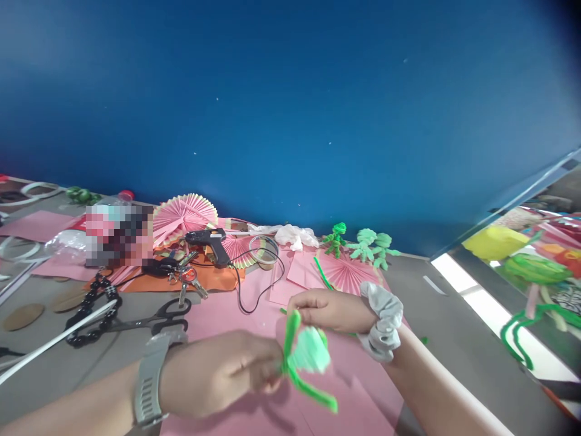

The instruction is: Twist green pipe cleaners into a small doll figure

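Observation:
My left hand point(227, 372) is closed in a pinch on a green pipe cleaner point(313, 392), whose fuzzy ends stick out up and down to the right. A pale mint-green fuzzy bundle point(311, 351) sits beside that pinch, slightly blurred. Just behind it, my right hand point(329, 309) hovers low over the pink paper point(218, 324) with its fingers curled in. What those fingers hold, if anything, is hidden; bits of green show around the hand. Beyond it lies another green pipe cleaner point(322, 272).
Small green pipe-cleaner figures point(363, 245) stand by the blue wall point(290, 109). A black glue gun point(213, 242), keys point(188, 278), scissors point(158, 315), black beads point(91, 327) and pink paper fans point(184, 218) lie to the left. Colourful craft pieces point(535, 269) are at the right.

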The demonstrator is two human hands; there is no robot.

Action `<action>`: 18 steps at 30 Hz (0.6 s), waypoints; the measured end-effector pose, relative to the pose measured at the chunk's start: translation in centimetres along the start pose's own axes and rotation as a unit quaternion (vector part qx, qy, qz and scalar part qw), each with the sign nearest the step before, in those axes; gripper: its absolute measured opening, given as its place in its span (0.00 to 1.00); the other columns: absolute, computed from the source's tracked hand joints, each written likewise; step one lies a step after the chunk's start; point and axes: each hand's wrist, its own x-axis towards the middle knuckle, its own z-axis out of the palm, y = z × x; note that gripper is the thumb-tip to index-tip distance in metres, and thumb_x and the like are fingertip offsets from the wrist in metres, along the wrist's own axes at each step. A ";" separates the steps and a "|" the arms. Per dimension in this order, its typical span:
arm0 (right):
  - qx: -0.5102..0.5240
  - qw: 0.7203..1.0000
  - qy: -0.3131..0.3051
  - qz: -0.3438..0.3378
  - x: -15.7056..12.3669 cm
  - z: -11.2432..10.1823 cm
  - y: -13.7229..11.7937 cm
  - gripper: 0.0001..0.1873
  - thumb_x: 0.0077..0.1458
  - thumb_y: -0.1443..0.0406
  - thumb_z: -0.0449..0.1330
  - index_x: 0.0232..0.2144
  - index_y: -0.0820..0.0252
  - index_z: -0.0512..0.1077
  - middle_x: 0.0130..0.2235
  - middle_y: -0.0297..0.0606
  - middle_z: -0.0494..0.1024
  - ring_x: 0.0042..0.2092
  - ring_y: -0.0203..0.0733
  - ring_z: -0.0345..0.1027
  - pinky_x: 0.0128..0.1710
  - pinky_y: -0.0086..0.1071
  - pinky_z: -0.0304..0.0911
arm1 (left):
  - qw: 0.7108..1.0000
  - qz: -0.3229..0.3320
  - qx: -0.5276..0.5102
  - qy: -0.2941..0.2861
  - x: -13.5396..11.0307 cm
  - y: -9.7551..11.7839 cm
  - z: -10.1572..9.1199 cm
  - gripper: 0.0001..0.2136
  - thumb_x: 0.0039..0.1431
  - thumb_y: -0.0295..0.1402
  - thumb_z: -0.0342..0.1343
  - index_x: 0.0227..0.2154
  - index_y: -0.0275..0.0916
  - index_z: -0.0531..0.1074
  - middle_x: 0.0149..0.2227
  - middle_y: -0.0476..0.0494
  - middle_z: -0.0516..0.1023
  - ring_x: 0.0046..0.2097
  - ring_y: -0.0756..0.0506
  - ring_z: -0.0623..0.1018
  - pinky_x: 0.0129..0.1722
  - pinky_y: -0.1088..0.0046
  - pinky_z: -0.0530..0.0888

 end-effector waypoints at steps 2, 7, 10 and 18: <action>-0.010 1.000 0.009 0.006 -0.1 0.7 -0.9 0.13 0.57 0.59 0.51 0.29 0.62 0.68 0.21 0.27 0.59 0.24 0.30 0.51 0.24 0.24 0.51 | 0.998 -0.025 0.032 -0.050 0.1 0.1 0.9 0.13 0.62 0.35 0.40 0.24 0.40 0.63 0.24 0.51 0.65 0.26 0.50 0.64 0.27 0.76 0.61; -0.177 0.974 0.143 -0.005 -1.0 4.1 -5.0 0.10 0.57 0.71 0.48 0.27 0.59 0.66 0.26 0.28 0.69 0.28 0.31 0.60 0.28 0.25 0.52 | 0.986 -0.104 -0.120 -0.050 0.7 -1.3 2.7 0.13 0.59 0.35 0.44 0.19 0.40 0.61 0.19 0.51 0.63 0.22 0.50 0.62 0.25 0.75 0.59; -0.294 0.938 0.182 -0.027 -1.8 5.9 -6.4 0.08 0.49 0.76 0.51 0.24 0.60 0.65 0.27 0.31 0.70 0.28 0.34 0.61 0.27 0.26 0.52 | 0.945 -0.165 -0.281 0.001 1.2 -2.1 2.8 0.13 0.57 0.39 0.45 0.20 0.40 0.59 0.17 0.54 0.57 0.18 0.52 0.56 0.20 0.75 0.55; -0.370 0.908 0.187 -0.060 -1.9 7.1 -6.4 0.10 0.44 0.78 0.50 0.24 0.60 0.63 0.26 0.32 0.69 0.26 0.35 0.60 0.23 0.28 0.50 | 0.893 -0.028 -0.383 0.236 1.2 -1.6 0.4 0.11 0.60 0.41 0.44 0.28 0.40 0.60 0.21 0.57 0.47 0.21 0.54 0.46 0.20 0.80 0.51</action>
